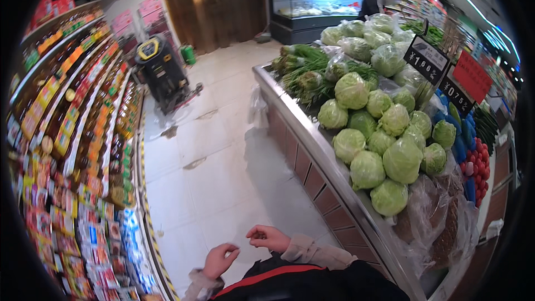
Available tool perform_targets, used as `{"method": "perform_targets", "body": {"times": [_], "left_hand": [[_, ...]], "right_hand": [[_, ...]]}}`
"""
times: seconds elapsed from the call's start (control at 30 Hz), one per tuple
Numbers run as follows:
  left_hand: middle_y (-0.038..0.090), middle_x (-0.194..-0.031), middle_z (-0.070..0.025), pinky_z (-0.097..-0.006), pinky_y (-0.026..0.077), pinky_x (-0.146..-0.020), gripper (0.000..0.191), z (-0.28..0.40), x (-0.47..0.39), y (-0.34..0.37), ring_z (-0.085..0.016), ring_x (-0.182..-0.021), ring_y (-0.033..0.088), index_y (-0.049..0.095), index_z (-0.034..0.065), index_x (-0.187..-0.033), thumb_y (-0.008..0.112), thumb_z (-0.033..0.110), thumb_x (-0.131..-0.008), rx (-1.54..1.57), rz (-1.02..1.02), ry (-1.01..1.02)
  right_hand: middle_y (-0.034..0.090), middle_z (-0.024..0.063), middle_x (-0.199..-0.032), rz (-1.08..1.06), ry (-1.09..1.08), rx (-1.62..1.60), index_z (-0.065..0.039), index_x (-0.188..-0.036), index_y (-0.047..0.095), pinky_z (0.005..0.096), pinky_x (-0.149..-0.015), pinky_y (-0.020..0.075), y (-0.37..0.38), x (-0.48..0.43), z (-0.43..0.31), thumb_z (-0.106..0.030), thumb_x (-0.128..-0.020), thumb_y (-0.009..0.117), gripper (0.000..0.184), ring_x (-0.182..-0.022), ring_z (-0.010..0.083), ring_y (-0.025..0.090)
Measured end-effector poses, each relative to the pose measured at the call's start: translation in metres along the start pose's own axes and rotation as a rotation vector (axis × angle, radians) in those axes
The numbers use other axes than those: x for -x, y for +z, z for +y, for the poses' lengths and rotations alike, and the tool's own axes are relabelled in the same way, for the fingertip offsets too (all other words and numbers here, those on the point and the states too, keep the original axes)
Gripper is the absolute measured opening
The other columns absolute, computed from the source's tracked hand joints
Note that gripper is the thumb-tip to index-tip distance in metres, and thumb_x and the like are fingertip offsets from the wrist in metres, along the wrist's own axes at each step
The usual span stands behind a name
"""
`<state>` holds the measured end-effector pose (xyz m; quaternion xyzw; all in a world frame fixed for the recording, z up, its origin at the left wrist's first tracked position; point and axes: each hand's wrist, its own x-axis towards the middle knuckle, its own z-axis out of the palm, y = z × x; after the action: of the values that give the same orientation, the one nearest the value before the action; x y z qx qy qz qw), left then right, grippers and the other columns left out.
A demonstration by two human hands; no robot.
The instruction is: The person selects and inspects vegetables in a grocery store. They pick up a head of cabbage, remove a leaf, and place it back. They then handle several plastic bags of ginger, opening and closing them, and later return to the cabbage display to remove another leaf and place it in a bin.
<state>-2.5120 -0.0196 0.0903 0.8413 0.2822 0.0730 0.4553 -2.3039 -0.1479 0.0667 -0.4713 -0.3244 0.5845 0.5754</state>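
Observation:
My left hand (220, 260) and my right hand (269, 237) hang in front of my body, close together but apart. Both are empty, with loosely curled fingers and a small gap at the thumb. Light sleeves cover the wrists, below a dark garment with a red edge. To the right, a metal-rimmed produce stand (292, 108) carries a heap of round green cabbages (368, 169). The right hand is nearer to this stand, but touches nothing on it. Left of my hands runs a shelf of packaged goods (94, 234). Pale floor tiles (221, 205) lie beneath the hands.
A floor-cleaning machine (161, 71) stands ahead on the left, near bottle shelves (79, 104). Green leafy bundles (307, 73), wrapped cabbages (382, 52) and price signs (426, 59) top the stand. A person (374, 0) is beyond it, near a lit refrigerated case (319, 2).

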Motion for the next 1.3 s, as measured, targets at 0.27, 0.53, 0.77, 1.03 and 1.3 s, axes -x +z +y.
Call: {"method": "perform_targets", "body": {"times": [0.27, 0.53, 0.77, 1.03, 1.3], "left_hand": [[0.07, -0.092, -0.0143, -0.0336, 0.05, -0.084, 0.029, -0.177, -0.13, -0.113, -0.018, -0.089, 0.063, 0.068, -0.0016, -0.105, 0.066, 0.023, -0.09, 0.177, 0.072, -0.397], [0.07, -0.079, -0.012, -0.0324, 0.052, -0.068, 0.017, -0.172, -0.507, -0.276, -0.02, -0.072, 0.067, 0.069, -0.0003, -0.092, 0.068, 0.016, -0.086, 0.016, 0.047, -0.091], [0.068, -0.093, -0.0128, -0.0348, 0.052, -0.075, 0.016, -0.007, -0.828, -0.338, -0.028, -0.087, 0.067, 0.067, 0.0033, -0.097, 0.067, 0.015, -0.087, -0.005, -0.18, 0.487], [0.068, -0.098, -0.0116, -0.0379, 0.051, -0.078, 0.022, -0.006, -1.047, -0.342, -0.031, -0.09, 0.065, 0.068, 0.0066, -0.102, 0.069, 0.022, -0.085, -0.258, -0.409, 0.492], [0.072, -0.089, -0.011, -0.0322, 0.053, -0.077, 0.023, -0.118, -1.215, -0.415, -0.019, -0.085, 0.069, 0.069, 0.0003, -0.098, 0.072, 0.019, -0.086, -0.091, -0.349, -0.111]], "right_hand": [[0.058, 0.0006, -0.063, -0.136, 0.139, 0.085, -0.004, -0.097, 0.064, 0.0237, -0.045, 0.0362, -0.055, -0.247, -0.092, -0.029, -0.096, 0.061, 0.025, -0.048, 0.0056, 0.046], [0.055, -0.0004, -0.062, 0.195, 0.09, 0.084, -0.006, -0.098, 0.066, 0.024, -0.049, 0.036, -0.159, -0.483, -0.174, -0.033, -0.1, 0.053, 0.03, -0.053, 0.0067, 0.047], [0.055, -0.0032, -0.07, 0.501, 0.031, -0.044, -0.009, -0.1, 0.064, 0.0208, -0.053, 0.0359, -0.256, -0.601, -0.239, -0.03, -0.098, 0.058, 0.023, -0.062, 0.0044, 0.048], [0.061, 0.0, -0.079, 0.484, -0.001, -0.049, -0.007, -0.093, 0.066, 0.0244, -0.065, 0.0457, -0.432, -0.804, -0.308, -0.032, -0.095, 0.063, 0.026, -0.073, 0.0082, 0.056], [0.064, 0.0057, -0.112, 0.475, -0.195, 0.102, -0.003, -0.118, 0.061, 0.0319, -0.103, 0.0402, -0.582, -0.923, -0.411, -0.021, -0.091, 0.067, 0.033, -0.113, 0.0164, 0.056]]}}
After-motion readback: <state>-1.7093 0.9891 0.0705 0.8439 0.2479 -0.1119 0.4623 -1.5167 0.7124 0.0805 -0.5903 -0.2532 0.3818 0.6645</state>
